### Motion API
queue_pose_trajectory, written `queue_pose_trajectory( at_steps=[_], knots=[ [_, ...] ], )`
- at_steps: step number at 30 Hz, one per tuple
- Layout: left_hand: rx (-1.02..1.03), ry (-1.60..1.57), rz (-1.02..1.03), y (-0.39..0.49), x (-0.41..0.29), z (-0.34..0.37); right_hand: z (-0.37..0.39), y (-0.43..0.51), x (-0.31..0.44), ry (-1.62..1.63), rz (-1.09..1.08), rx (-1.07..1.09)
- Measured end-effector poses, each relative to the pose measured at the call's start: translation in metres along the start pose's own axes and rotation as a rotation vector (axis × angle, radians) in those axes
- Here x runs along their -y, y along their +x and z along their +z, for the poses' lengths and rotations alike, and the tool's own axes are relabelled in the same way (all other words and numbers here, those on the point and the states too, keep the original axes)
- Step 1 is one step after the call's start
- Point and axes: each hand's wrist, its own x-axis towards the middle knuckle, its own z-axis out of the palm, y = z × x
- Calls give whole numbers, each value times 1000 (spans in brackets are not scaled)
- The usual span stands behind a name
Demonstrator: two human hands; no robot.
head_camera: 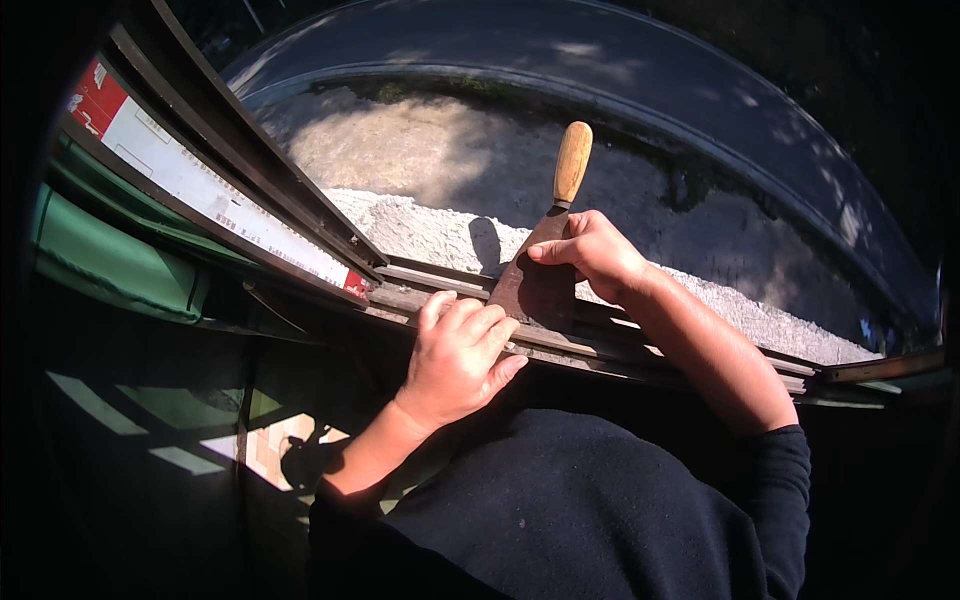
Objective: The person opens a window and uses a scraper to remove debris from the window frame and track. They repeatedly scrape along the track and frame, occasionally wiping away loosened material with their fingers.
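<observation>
My right hand (600,251) grips the blade of a putty knife (536,281), thumb on its near face. The wooden handle (573,161) points up and away from me, and the wide edge of the blade rests down in the window track (555,339). My left hand (461,356) lies on the track just left of the blade, fingers bent over the rail, their tips close to the blade's lower corner. Whether those fingertips touch the blade or pinch anything, I cannot tell.
At the left stands a dark window frame (247,150) beside a white and red printed strip (202,187). Green padded material (112,255) lies below it. Beyond the track run a rough white ledge (420,225), paved ground (375,142) and a road (510,45). A frame piece (885,369) is at the right.
</observation>
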Motion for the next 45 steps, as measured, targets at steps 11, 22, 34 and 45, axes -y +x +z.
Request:
queue_pose_trajectory(
  at_steps=[11, 22, 34, 45],
  knots=[
    [8, 2, -8, 0, 1, 2, 3, 2, 8, -7, 78, -20],
    [-16, 14, -21, 1, -1, 1, -2, 12, 1, 56, 178, -61],
    [-409, -149, -55, -9, 7, 14, -10, 21, 4, 249, 224, -58],
    [-409, 92, -117, -14, 20, 23, -141, 62, 26, 371, 61, -474]
  ],
)
